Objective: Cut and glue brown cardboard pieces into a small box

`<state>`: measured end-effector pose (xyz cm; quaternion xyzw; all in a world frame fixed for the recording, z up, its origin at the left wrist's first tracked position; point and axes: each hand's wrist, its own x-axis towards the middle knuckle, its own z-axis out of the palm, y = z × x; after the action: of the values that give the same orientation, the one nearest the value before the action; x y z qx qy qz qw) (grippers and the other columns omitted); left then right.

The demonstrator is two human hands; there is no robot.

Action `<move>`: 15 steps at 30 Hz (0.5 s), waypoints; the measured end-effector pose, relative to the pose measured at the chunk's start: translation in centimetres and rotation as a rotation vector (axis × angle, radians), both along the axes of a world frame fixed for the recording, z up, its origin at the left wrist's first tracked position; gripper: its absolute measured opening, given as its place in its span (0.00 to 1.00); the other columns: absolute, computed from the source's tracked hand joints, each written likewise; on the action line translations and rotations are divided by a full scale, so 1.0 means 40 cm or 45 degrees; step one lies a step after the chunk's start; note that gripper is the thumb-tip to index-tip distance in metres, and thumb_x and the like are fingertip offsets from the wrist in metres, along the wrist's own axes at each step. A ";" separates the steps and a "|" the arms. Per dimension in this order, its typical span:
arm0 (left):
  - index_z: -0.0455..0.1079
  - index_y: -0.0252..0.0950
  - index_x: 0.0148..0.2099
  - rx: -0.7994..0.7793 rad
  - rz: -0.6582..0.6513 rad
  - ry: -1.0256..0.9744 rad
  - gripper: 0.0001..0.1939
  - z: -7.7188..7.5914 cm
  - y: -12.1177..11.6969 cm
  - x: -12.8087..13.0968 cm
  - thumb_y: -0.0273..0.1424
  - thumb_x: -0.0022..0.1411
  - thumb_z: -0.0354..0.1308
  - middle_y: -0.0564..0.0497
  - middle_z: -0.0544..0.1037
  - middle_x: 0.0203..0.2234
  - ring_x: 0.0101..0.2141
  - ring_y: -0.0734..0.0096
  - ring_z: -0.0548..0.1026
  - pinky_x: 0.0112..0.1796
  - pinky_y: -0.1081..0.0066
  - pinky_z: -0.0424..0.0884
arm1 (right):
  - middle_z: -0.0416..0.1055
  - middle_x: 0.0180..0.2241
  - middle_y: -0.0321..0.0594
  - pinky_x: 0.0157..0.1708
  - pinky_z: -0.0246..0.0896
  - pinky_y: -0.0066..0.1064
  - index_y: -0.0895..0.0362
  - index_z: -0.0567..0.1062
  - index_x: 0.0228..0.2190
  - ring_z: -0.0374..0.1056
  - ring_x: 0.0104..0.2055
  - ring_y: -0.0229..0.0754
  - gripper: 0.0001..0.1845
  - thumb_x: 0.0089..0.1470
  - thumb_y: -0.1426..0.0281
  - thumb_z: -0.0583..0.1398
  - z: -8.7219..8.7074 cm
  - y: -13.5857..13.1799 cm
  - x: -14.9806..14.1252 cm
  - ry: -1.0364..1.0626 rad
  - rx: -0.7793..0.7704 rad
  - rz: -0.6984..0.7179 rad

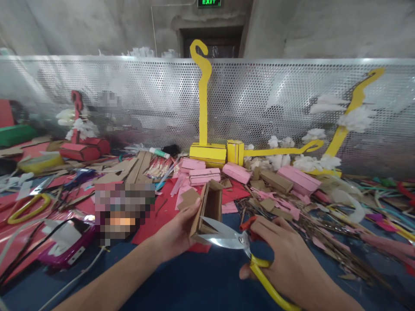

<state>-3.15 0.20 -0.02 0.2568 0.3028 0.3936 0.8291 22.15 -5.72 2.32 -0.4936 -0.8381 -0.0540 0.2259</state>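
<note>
My left hand (177,229) grips a small open cardboard box (199,207) by its left side. The box is brown, hollow and tilted, with its opening toward me. In my right hand (282,255) is a pair of scissors (223,236) with one red and one yellow handle. Their blades are spread and point left, at the near end of the box. Whether the blades touch the cardboard I cannot tell. Beyond the box lie pink paper-covered boxes (205,177) on red paper (155,216).
Yellow hooked pieces (203,108) stand against a perforated metal panel (266,95). Cardboard strips (138,168) and a purple power strip (65,248) with cables lie left. Twigs and pink scraps (292,211) cover the right. A second pair of scissors (30,207) lies far left.
</note>
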 end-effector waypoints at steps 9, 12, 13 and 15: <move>0.75 0.29 0.49 -0.015 0.007 0.025 0.21 0.007 -0.004 0.000 0.42 0.62 0.66 0.45 0.83 0.31 0.30 0.66 0.81 0.35 0.72 0.73 | 0.72 0.26 0.34 0.34 0.56 0.36 0.53 0.74 0.30 0.68 0.27 0.42 0.25 0.45 0.46 0.70 -0.001 -0.005 -0.003 0.088 0.016 0.057; 0.75 0.29 0.49 0.003 -0.019 0.011 0.22 0.007 -0.005 0.001 0.43 0.61 0.67 0.45 0.83 0.31 0.30 0.66 0.81 0.36 0.73 0.73 | 0.73 0.25 0.34 0.37 0.57 0.36 0.53 0.74 0.29 0.69 0.26 0.41 0.25 0.46 0.46 0.69 -0.001 -0.007 -0.006 0.115 0.034 0.101; 0.75 0.29 0.49 0.004 -0.023 0.011 0.22 0.006 -0.004 0.001 0.43 0.61 0.67 0.45 0.83 0.31 0.30 0.67 0.81 0.36 0.72 0.73 | 0.74 0.26 0.34 0.38 0.57 0.37 0.53 0.74 0.29 0.69 0.26 0.41 0.24 0.46 0.46 0.69 0.000 -0.008 -0.007 0.120 0.031 0.112; 0.75 0.30 0.48 -0.002 -0.027 0.014 0.21 0.004 -0.003 0.002 0.42 0.61 0.67 0.46 0.83 0.31 0.30 0.67 0.81 0.35 0.72 0.74 | 0.74 0.26 0.34 0.38 0.58 0.37 0.53 0.73 0.27 0.69 0.26 0.41 0.24 0.46 0.47 0.70 0.002 -0.009 -0.008 0.125 0.018 0.128</move>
<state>-3.08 0.09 0.14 0.2615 0.3051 0.3831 0.8317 21.81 -6.09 2.41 -0.4514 -0.8494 -0.0241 0.2724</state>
